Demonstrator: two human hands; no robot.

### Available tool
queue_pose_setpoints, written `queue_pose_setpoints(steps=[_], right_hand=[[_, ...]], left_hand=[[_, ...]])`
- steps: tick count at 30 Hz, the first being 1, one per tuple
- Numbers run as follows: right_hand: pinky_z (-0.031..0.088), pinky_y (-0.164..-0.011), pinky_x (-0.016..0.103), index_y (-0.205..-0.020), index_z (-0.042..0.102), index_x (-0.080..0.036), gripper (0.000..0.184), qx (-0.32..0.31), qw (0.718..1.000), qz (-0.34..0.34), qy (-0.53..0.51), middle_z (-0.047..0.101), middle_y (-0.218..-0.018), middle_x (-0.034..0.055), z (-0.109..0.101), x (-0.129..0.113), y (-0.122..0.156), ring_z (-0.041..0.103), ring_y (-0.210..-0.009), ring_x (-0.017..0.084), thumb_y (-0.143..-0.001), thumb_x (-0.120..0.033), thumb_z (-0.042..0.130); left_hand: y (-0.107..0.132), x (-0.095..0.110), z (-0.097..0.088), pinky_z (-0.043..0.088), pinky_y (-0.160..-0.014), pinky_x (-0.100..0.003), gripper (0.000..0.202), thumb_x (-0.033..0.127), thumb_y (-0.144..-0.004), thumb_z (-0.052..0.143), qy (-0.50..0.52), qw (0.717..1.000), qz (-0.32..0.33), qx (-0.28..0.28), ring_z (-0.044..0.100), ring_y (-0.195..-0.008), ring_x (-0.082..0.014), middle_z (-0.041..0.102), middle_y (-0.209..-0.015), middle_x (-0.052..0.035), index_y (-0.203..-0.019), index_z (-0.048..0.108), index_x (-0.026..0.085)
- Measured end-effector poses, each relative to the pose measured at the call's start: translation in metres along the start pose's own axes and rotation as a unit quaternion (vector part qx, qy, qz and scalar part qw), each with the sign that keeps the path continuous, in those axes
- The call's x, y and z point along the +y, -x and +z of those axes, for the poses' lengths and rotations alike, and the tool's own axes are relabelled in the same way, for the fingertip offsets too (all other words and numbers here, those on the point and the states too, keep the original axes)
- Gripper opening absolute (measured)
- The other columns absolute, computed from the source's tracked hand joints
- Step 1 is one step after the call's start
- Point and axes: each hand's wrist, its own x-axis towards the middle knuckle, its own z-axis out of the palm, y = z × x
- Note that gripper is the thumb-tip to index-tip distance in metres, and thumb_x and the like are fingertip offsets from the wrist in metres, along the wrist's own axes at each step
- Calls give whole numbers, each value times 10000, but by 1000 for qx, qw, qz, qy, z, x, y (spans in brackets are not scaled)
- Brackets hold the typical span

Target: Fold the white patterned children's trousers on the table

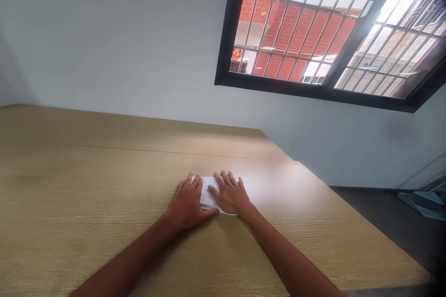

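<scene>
A small white folded sheet of paper (208,190) lies flat on the wooden table (87,185). My left hand (188,202) rests palm down on the paper's left part, fingers stretched forward. My right hand (229,195) lies flat on its right part, fingers spread. Both hands press on the paper and hide most of it; only a strip between them and a corner below my right hand show.
The table's right edge (348,204) runs diagonally, with dark floor (383,222) beyond it. A grey wall stands behind the table. A black-framed barred window (313,32) sits at the upper right. Some teal objects (425,202) lie on the floor at far right.
</scene>
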Motion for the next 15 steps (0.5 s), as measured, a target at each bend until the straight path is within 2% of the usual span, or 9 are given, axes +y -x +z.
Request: queue_pose_setpoints(steps=[6,10,13,15], right_hand=[[79,-1171,597,-1570,250,-213,729,3,997,72,-13,147,-1661,103,-5,27,-7,85,-1522,322,-981,-641,219],[170,-1129,588,-1458,414,-211,580,32,997,65,-34,309,-1591,137,-4,29,-8,205,-1478,321,-991,-537,301],[236,-1083,563,-1362,482,-178,501,55,996,63,-44,448,-1474,176,-4,23,-5,324,-1395,342,-951,-460,426],[265,-1063,545,-1356,467,-154,504,78,994,62,-55,496,-1414,193,-5,17,-2,386,-1338,344,-920,-406,489]], left_hand=[[-1,-7,3,247,-1170,-576,975,742,-813,551,-12,1000,17,15,223,-1468,-405,396,-1528,-214,-1479,396,48],[-7,-26,-1,170,-1191,-610,927,725,-798,605,-60,996,38,57,228,-1461,-421,440,-1492,-224,-1424,472,56],[-10,-38,-10,136,-1188,-644,756,606,-802,682,-96,988,70,95,247,-1451,-427,434,-1497,-212,-1356,547,109],[-10,-41,-15,142,-1201,-621,580,388,-809,695,-97,982,113,114,278,-1446,-394,435,-1501,-186,-1320,574,142]])
